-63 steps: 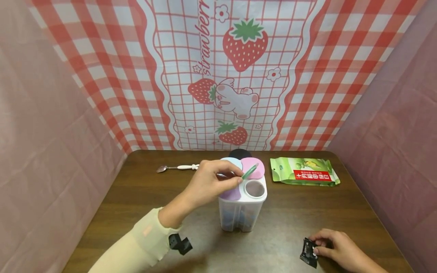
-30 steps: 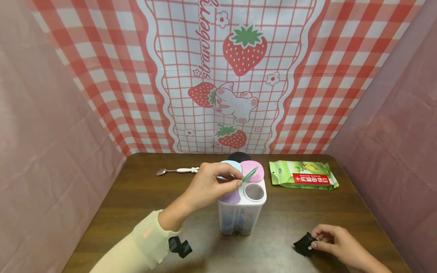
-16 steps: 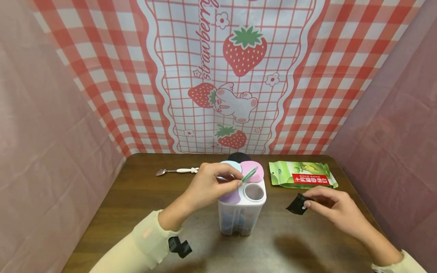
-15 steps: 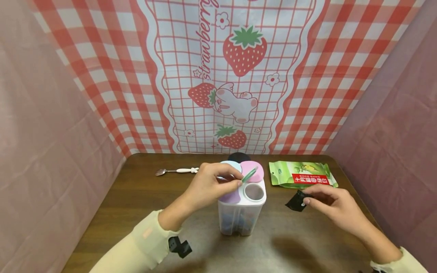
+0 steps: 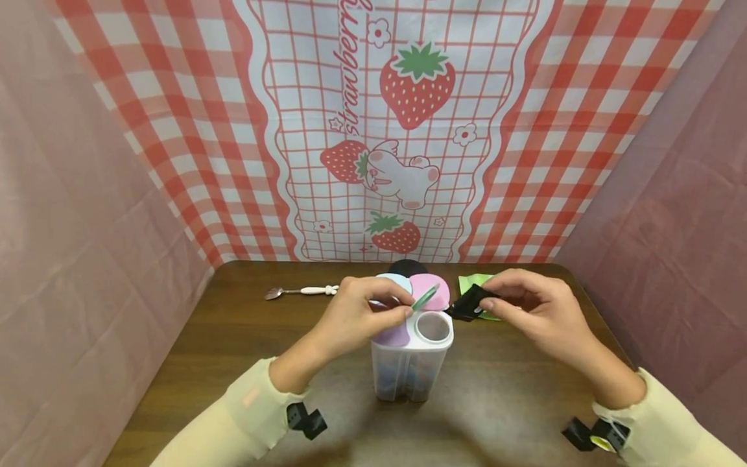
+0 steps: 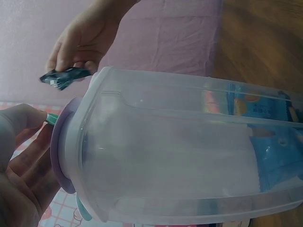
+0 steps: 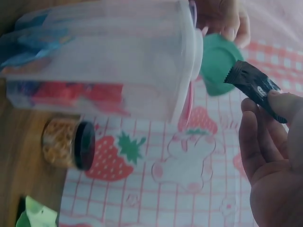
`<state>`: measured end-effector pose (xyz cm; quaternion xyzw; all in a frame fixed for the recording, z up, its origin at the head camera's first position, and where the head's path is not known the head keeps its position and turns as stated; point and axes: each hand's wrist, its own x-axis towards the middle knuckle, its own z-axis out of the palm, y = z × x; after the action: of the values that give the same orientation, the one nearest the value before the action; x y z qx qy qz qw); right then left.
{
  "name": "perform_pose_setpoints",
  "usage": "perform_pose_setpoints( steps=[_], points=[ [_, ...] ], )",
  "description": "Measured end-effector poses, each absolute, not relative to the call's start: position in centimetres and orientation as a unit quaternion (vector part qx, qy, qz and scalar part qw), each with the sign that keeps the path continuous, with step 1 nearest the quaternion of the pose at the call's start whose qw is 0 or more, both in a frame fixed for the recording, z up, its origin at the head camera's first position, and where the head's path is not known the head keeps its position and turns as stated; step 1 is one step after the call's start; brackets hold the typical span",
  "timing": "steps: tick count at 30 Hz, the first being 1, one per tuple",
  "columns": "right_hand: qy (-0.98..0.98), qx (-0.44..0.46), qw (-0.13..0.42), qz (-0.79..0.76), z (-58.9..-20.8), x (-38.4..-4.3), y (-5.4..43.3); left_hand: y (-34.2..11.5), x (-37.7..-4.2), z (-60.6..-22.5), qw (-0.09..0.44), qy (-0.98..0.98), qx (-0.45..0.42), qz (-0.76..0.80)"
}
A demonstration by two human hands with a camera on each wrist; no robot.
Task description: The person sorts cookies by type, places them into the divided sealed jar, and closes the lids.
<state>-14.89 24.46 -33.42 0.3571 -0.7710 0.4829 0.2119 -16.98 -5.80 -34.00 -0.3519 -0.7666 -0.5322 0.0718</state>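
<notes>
A clear storage container [image 5: 403, 376] with a white top stands mid-table. Pink, light blue and purple lids [image 5: 428, 288] cover three of its round mouths; the front right mouth [image 5: 433, 327] is uncovered. My left hand [image 5: 350, 318] pinches the green lid [image 7: 220, 64] by its edge, tilted above the top. Thumb and fingers of my right hand [image 5: 543, 311] pinch a small black wrapped packet [image 5: 469, 303], just right of the container's top. Blue and red packets [image 6: 279, 151] lie inside the container.
Behind the container is a jar [image 7: 59, 142] with a black lid. The green printed pack [image 5: 471, 282] at back right is mostly hidden by my right hand. A small white-handled fork [image 5: 315, 290] lies at back left. Patterned cloth [image 5: 292, 162] hangs behind the table.
My right hand has carried the black packet up from the table's front right, leftward to beside the container's top. The left hand has kept its place with the green lid.
</notes>
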Motion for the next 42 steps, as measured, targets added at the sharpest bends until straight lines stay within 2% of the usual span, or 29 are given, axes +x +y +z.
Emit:
perform_pose_setpoints(
  steps=[7, 19, 27, 36, 42],
  points=[
    [-0.776, 0.368, 0.162, 0.486, -33.2, -15.5, 22.2, -5.8, -17.0, -34.0, 0.07, -0.764, -0.354, -0.534],
    [-0.752, 0.46, 0.218, 0.418, -35.1, -16.8, 20.7, -5.8, -17.1, -34.0, 0.079, -0.764, -0.36, -0.529],
    [-0.784, 0.454, 0.2, 0.373, -35.9, -16.5, 20.1, -5.8, -17.0, -34.0, 0.08, -0.766, -0.363, -0.525],
    [-0.814, 0.437, 0.145, 0.354, -36.0, -16.0, 20.6, -5.8, -17.0, -34.1, 0.076, -0.765, -0.36, -0.528],
    [-0.811, 0.391, 0.167, 0.402, -35.1, -16.3, 20.8, -5.8, -17.0, -34.1, 0.076, -0.762, -0.359, -0.534]
  ],
)
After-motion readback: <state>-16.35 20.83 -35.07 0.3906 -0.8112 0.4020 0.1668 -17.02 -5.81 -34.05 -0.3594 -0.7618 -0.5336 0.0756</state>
